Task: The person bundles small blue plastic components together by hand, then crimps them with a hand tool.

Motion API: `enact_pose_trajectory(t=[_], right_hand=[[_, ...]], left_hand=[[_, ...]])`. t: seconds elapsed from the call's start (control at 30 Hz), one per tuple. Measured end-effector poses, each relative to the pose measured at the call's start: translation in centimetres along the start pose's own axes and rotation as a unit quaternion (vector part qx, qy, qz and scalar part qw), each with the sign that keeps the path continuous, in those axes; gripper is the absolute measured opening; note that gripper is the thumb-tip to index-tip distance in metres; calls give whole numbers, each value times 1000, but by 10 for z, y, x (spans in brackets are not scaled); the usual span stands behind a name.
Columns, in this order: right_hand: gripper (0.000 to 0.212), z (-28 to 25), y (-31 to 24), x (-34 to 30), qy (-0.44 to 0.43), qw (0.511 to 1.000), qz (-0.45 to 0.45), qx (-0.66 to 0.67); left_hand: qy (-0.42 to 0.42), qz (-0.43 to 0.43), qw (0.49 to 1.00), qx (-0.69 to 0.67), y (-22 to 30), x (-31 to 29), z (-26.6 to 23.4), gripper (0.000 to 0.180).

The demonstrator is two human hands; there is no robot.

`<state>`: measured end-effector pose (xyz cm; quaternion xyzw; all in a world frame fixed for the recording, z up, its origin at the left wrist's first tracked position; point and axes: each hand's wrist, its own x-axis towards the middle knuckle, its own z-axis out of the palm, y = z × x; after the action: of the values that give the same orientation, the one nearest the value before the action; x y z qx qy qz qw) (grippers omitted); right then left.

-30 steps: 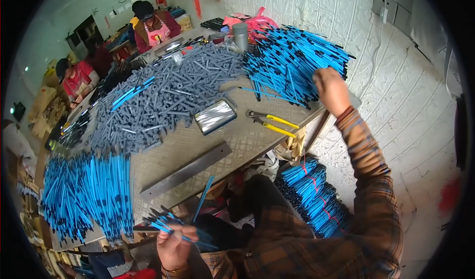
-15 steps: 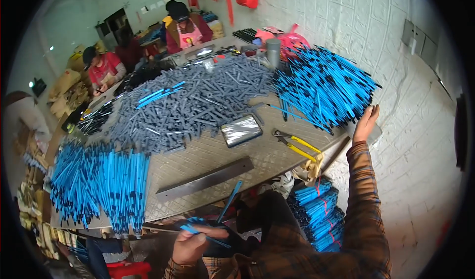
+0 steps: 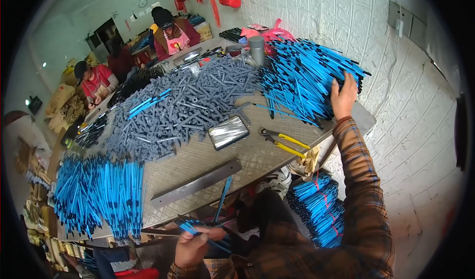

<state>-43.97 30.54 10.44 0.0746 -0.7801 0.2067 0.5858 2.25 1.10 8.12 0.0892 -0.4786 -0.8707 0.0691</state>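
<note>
My left hand (image 3: 194, 247) is closed around several thin blue sticks (image 3: 190, 224) with dark ends, low over my lap. At the right end of the table lies a big heap of the same blue sticks with black tips (image 3: 302, 76). My right hand (image 3: 345, 96) reaches to the near right side of that heap, fingers stretched and thumb apart, touching or just over the sticks. No stick shows in its grasp. A blue strip (image 3: 223, 197) leans up by the table's near edge, between my left hand and a dark metal bar (image 3: 195, 183) on the tabletop.
Grey plastic parts (image 3: 183, 106) are piled mid-table. Yellow-handled pliers (image 3: 287, 143) and a tray of silvery pins (image 3: 227, 132) lie nearer. More blue sticks (image 3: 99, 195) cover the left end; tied bundles (image 3: 316, 209) are stacked below. Other people (image 3: 173, 39) sit across the table.
My right hand has moved from the heap's near right corner inward and up onto its side. The view has shifted slightly. My left hand keeps its sticks at nearly the same place.
</note>
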Motion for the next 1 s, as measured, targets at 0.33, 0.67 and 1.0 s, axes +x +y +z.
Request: enact_pose_trajectory(t=[0.33, 0.67, 1.0], right_hand=[[22, 26, -20, 61, -380, 911, -71, -140], [21, 36, -25, 84, -192, 974, -112, -31], [10, -112, -140, 24, -503, 618, 93, 597]], left_hand=[[11, -26, 986, 167, 0, -20, -15, 20], [97, 13, 995, 26, 2, -29, -17, 31], [129, 117, 982, -71, 10, -12, -18, 35]])
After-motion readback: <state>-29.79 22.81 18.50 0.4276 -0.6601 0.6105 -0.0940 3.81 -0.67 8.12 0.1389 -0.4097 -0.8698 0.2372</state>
